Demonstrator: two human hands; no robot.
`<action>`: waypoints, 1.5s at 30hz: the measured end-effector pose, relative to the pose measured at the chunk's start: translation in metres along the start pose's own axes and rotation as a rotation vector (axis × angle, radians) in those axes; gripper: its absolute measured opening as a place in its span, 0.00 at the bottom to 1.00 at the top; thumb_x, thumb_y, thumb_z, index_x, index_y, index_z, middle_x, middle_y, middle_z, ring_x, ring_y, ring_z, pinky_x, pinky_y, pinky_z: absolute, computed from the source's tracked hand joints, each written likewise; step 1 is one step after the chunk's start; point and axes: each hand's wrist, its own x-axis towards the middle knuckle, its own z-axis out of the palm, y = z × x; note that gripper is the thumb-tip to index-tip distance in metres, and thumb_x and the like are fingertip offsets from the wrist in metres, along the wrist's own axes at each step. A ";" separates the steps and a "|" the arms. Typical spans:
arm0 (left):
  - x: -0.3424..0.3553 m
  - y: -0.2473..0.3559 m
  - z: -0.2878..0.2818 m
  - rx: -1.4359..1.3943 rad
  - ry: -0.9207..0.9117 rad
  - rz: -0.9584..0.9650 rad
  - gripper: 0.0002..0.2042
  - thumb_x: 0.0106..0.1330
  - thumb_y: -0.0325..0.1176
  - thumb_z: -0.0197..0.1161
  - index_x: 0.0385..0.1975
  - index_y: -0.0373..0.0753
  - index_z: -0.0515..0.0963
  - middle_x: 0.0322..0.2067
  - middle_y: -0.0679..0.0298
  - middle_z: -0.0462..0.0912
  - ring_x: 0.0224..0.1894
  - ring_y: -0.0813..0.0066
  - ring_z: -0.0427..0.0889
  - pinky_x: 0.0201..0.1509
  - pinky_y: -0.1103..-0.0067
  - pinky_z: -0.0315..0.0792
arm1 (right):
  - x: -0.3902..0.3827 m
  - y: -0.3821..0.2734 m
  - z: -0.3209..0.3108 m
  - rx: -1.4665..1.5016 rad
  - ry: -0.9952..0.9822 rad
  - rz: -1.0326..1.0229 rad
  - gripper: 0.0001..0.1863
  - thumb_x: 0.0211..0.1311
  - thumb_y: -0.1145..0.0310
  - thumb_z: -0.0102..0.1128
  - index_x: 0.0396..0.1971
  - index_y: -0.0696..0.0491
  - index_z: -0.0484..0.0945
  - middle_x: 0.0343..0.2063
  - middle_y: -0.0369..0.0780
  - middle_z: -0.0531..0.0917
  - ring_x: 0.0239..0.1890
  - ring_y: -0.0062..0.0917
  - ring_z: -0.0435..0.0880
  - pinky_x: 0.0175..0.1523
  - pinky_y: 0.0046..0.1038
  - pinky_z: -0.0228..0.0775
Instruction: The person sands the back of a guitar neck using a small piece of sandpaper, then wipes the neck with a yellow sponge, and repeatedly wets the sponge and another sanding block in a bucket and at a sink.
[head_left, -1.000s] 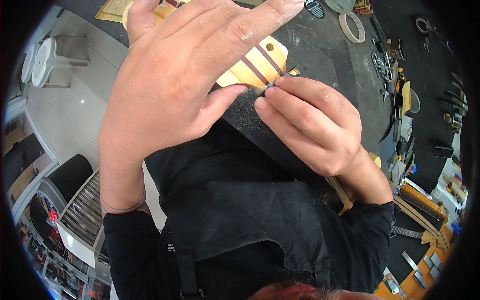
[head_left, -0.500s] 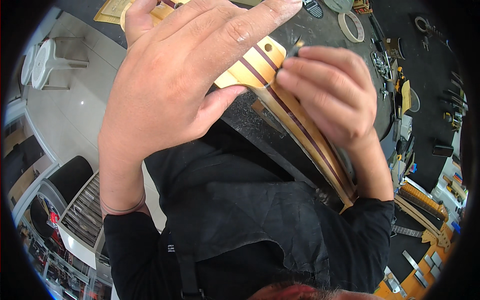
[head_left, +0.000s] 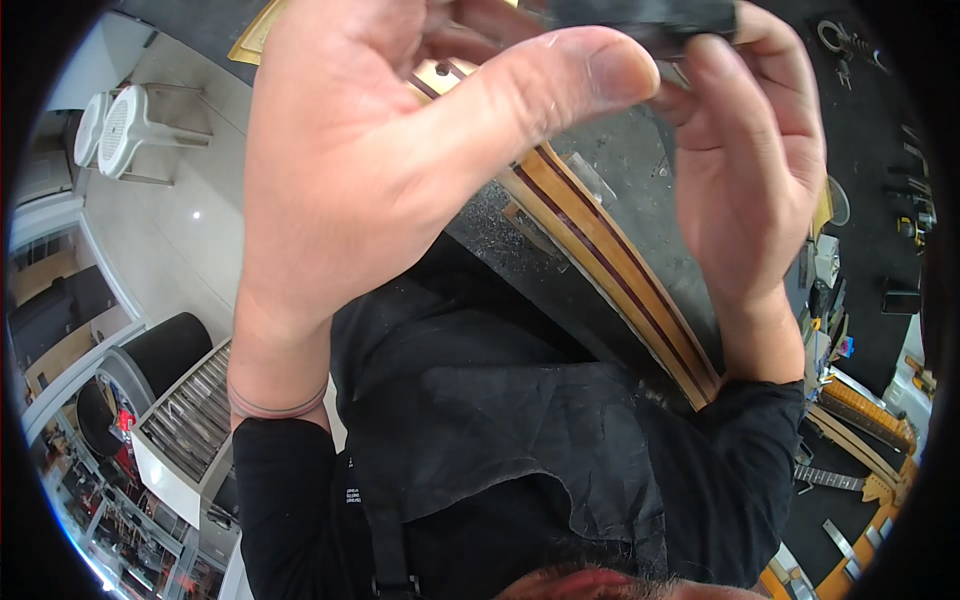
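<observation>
My right hand (head_left: 750,165) is raised at the top, fingers curled and pinching a dark, sheet-like piece (head_left: 640,15). My left hand (head_left: 360,180) is beside it, thumb stretched just under the dark piece; its other fingers are blurred and partly hidden, so their grip is unclear. Beneath both hands a striped wooden guitar neck (head_left: 610,265) runs diagonally across the dark bench (head_left: 655,160), its headstock mostly covered by my left hand. Pale dust lies beside the neck.
White plastic stools (head_left: 130,130) stand on tiles at left, above a dark chair (head_left: 170,350). At right are hand tools (head_left: 910,225), a phone (head_left: 900,295) and further guitar necks (head_left: 860,410). A yellow sheet (head_left: 250,35) lies at the upper left.
My left hand has shifted right and turned, its thumb now across the top. My right hand has risen from the headstock's edge to the top with the dark piece, uncovering the neck.
</observation>
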 end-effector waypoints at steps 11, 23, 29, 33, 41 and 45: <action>-0.024 0.043 0.041 0.531 0.016 -0.466 0.08 0.68 0.19 0.74 0.44 0.31 0.87 0.39 0.68 0.86 0.38 0.85 0.79 0.42 0.85 0.72 | -0.019 -0.003 -0.018 -0.308 -0.339 0.517 0.09 0.79 0.70 0.67 0.38 0.58 0.79 0.32 0.33 0.82 0.32 0.11 0.80 0.38 0.19 0.74; -0.076 0.080 0.027 0.269 0.176 -0.398 0.07 0.71 0.30 0.71 0.43 0.35 0.86 0.37 0.59 0.87 0.41 0.64 0.87 0.48 0.70 0.80 | -0.021 -0.013 0.003 -0.456 -0.483 0.005 0.07 0.72 0.74 0.67 0.36 0.61 0.79 0.32 0.42 0.79 0.36 0.29 0.78 0.45 0.30 0.72; -0.134 0.101 0.007 0.700 0.296 -0.105 0.04 0.69 0.28 0.70 0.35 0.35 0.84 0.32 0.59 0.84 0.36 0.57 0.85 0.41 0.66 0.79 | -0.010 -0.020 0.034 -0.435 -0.535 -0.064 0.12 0.78 0.71 0.59 0.53 0.61 0.77 0.50 0.44 0.77 0.46 0.25 0.76 0.54 0.27 0.70; -0.190 0.132 -0.018 1.122 0.462 0.004 0.02 0.68 0.29 0.70 0.36 0.39 0.84 0.34 0.63 0.84 0.34 0.62 0.86 0.37 0.69 0.80 | 0.007 -0.024 0.064 -0.566 -0.527 -0.217 0.12 0.74 0.84 0.55 0.53 0.61 0.77 0.51 0.44 0.78 0.46 0.27 0.76 0.54 0.28 0.71; -0.382 0.291 -0.282 2.099 1.026 -0.247 0.10 0.72 0.31 0.69 0.50 0.38 0.85 0.45 0.52 0.89 0.46 0.52 0.89 0.52 0.62 0.82 | 0.018 -0.040 0.093 -0.901 -0.464 -0.460 0.16 0.68 0.86 0.57 0.54 0.59 0.78 0.51 0.46 0.80 0.49 0.33 0.79 0.52 0.32 0.72; -0.542 0.353 -0.393 1.912 1.448 -1.249 0.47 0.72 0.53 0.70 0.81 0.29 0.55 0.72 0.34 0.71 0.74 0.42 0.74 0.76 0.60 0.70 | 0.019 -0.030 0.117 -0.809 -0.498 -0.357 0.15 0.68 0.86 0.57 0.53 0.60 0.79 0.51 0.46 0.80 0.49 0.34 0.80 0.52 0.33 0.72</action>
